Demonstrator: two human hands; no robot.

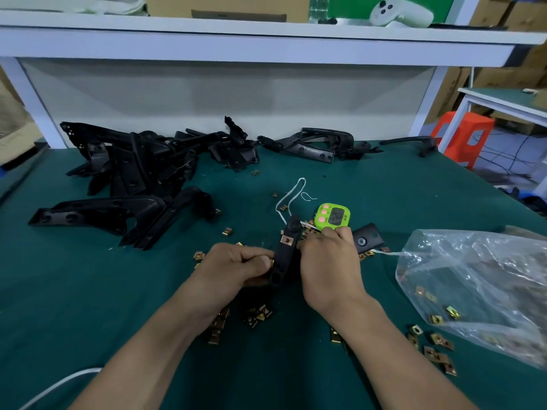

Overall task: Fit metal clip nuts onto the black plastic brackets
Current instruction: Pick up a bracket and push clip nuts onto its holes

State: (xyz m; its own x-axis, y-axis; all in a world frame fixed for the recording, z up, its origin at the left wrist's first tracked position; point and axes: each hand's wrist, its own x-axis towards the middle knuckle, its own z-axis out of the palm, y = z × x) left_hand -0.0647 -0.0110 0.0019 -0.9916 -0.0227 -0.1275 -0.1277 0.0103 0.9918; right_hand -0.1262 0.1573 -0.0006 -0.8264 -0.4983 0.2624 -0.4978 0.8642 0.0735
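A black plastic bracket (pixel 284 255) stands between my two hands above the green mat. One brass clip nut (pixel 286 240) sits on its upper part. My left hand (pixel 236 266) pinches a second clip nut against the bracket's left edge; that nut is mostly hidden by my fingers. On the bracket's right side, my right hand (pixel 328 263) grips it with curled fingers. Loose clip nuts (pixel 257 315) lie on the mat under and around my hands.
A pile of black brackets (pixel 133 179) fills the left and back of the green mat (pixel 88 291). A green timer (pixel 333 216) lies just beyond my right hand. A clear plastic bag (pixel 479 288) with clip nuts is at the right. A white shelf spans above.
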